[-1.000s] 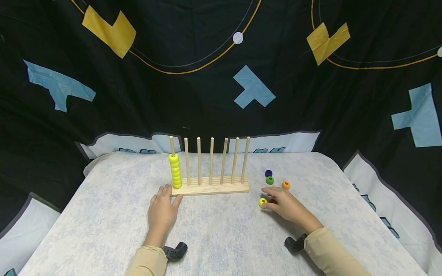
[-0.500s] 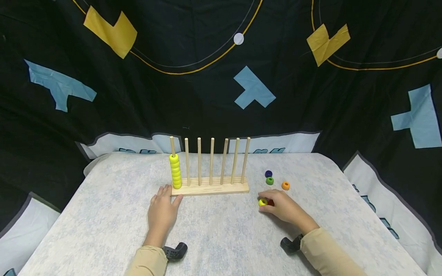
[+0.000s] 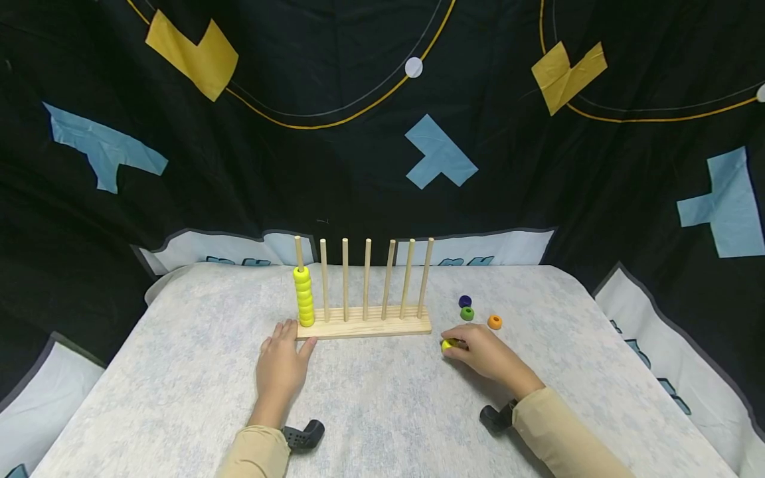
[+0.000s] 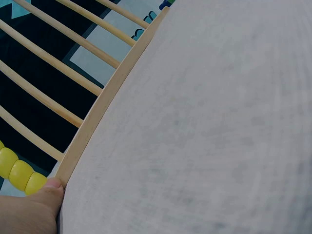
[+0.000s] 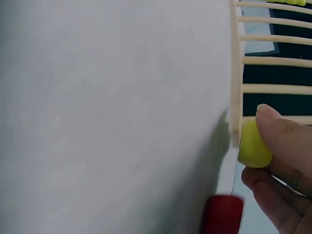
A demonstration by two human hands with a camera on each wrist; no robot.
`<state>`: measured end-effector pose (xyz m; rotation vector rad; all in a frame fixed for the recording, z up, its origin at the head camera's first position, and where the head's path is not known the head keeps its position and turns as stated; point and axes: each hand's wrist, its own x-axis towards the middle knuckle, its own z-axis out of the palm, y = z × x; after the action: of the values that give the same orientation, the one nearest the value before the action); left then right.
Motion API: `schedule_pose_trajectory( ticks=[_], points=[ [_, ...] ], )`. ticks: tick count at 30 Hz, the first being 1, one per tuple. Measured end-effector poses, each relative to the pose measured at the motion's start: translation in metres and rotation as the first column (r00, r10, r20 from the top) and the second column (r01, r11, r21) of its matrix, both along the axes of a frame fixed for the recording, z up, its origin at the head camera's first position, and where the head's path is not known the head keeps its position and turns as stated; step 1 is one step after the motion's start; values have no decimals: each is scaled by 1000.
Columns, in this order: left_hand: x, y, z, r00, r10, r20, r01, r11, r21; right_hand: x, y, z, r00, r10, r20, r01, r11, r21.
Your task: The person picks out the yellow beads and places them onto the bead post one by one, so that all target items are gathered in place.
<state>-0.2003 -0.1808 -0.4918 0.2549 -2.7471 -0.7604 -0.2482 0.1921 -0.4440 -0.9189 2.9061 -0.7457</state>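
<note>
My right hand pinches a yellow bead between thumb and fingers, just right of a wooden peg stand. Below that bead in the right wrist view is a red bead; in the head view the hand hides it. At the stand's left end, my left hand grips the corner of the base, its thumb against the front edge. Several yellow beads are stacked on the leftmost peg. The other pegs are bare.
To the right of the stand lie a dark blue bead, a green bead and an orange bead. A pale mottled cloth covers the table, and a black curtain hangs behind it.
My right hand has closed on the yellow bead and carried it slightly left, toward the stand. The left hand and the stand have stayed put.
</note>
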Motion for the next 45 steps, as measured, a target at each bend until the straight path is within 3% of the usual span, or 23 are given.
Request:
schedule_pose_trajectory(
  ticks=[9, 16, 23, 28, 38, 45],
  points=[
    [0, 0, 2, 1000, 4, -1, -4, 1000, -2, -4, -32, 22, 999, 41, -3, -41, 997, -64],
    [-1, -1, 0, 1000, 0, 9, 0, 1000, -6, -7, -65, 50, 996, 83, -29, -85, 993, -84],
    [-2, -2, -1, 1000, -3, -3, 3, 1000, -11, -9, -102, 83, 975, 193, -106, -202, 976, -84],
    [-1, -1, 0, 1000, -3, 9, 3, 1000, -7, -11, -125, 98, 965, 223, -140, -241, 962, -126],
    [0, -1, 1, 1000, 0, 4, 0, 1000, 0, -22, -149, 127, 963, 201, -177, -235, 952, -197],
    [0, -1, 0, 1000, -2, 7, 2, 1000, 7, -31, -158, 143, 941, 195, -277, -263, 935, -238]
  ],
)
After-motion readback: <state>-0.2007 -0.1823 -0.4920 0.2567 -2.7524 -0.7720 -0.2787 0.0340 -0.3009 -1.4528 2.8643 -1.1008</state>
